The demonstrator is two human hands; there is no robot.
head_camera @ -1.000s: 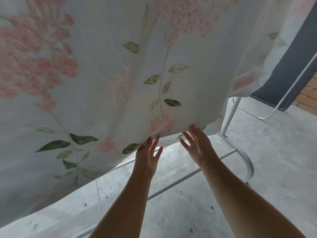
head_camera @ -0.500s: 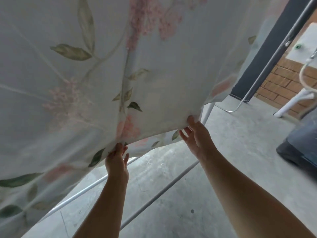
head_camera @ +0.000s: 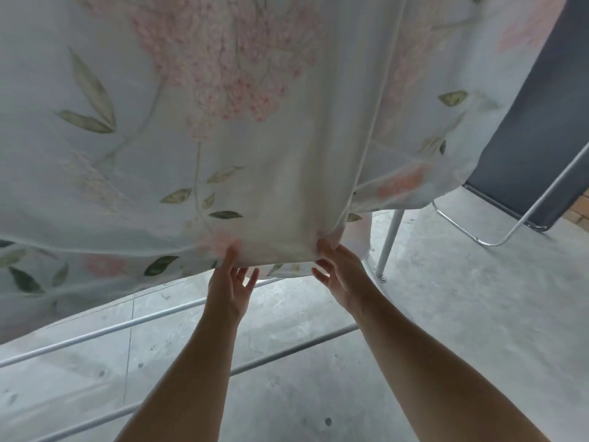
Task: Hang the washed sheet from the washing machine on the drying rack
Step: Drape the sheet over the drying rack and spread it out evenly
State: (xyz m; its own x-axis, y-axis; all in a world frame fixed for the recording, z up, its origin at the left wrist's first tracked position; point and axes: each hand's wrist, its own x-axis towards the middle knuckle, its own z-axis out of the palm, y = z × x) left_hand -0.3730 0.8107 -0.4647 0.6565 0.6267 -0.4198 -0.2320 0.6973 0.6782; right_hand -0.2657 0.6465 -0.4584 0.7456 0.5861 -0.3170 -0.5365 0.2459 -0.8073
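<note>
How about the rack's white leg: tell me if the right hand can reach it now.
Probably yes: the leg stands just right of the right hand, nothing between them, but its fingers must first release the sheet.

Place: home laundry-drying spot, prob. patio or utility yard.
Floor: bare grey concrete floor (head_camera: 446,314), speckled w/ marks.
Wall: red brick wall (head_camera: 581,212) at right edge, next to dark grey flat panel (head_camera: 526,138).
Gear: white metal-tube drying rack (head_camera: 390,240) w/ pale floral fabric sheet (head_camera: 159,122) draped over it.
</note>
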